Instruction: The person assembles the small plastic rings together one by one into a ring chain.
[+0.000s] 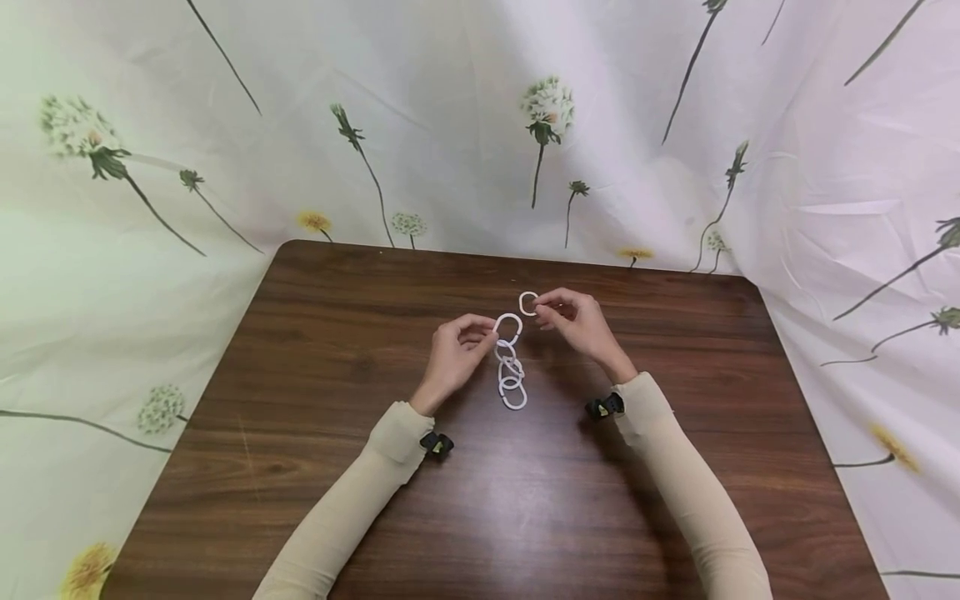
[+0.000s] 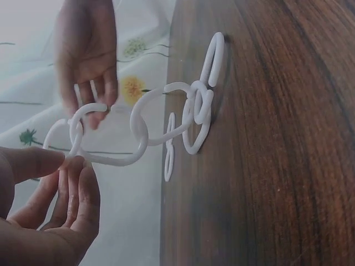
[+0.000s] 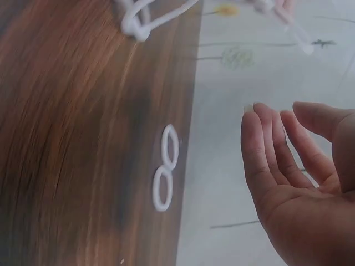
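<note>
My left hand pinches the top link of a chain of several white links between thumb and fingers. In the left wrist view that held link has an opening in its side, and the lower end of the chain hangs near the tabletop. My right hand is raised just right of the chain, its fingers loosely bent and nothing between them in the right wrist view. Behind its fingertips shows a loose white ring. From the right wrist, two oval links lie end to end on the wood.
A dark brown wooden table lies under both hands. White cloth printed with dandelions hangs behind it and at both sides. Black bands with small devices sit on both wrists.
</note>
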Demonstrator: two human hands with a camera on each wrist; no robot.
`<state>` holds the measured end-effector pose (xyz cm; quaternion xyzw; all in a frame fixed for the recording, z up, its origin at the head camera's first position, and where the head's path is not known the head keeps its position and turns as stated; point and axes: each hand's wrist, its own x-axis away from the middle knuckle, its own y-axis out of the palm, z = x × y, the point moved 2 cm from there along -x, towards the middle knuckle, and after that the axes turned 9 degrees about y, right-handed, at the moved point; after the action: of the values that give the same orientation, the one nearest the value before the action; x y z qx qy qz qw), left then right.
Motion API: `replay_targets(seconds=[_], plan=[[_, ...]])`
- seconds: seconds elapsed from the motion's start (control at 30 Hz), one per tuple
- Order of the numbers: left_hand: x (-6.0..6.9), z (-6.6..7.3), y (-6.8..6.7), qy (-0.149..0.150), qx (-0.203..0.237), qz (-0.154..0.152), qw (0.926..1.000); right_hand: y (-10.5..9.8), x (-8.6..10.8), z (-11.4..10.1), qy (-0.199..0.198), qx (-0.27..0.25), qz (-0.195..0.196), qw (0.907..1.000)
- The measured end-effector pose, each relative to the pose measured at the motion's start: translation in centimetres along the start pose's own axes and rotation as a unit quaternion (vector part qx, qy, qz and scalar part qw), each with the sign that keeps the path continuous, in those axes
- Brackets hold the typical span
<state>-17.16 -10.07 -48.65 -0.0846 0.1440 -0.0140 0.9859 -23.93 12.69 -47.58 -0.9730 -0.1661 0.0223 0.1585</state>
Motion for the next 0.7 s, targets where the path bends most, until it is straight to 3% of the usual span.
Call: replay_targets(seconds=[0.1,0.33,0.7], plan=[[-0.2,0.3,0.0,-0.006,0.000,-0.001,1.0000,-0.7,-0.4,0.9,0.014,0.023,0.018,0.9995],[0.5,3.3,-0.4,-0.006,0.011,0.001,0.9999,-1.9,-1.0,2.6,0.031,0.126,0.035,0.9909],[0.0,0.1,0.0,-0.010,0.016,0.012,0.9997,-3.0,-2.0,4.1,0.050,0.176,0.029,0.9826]])
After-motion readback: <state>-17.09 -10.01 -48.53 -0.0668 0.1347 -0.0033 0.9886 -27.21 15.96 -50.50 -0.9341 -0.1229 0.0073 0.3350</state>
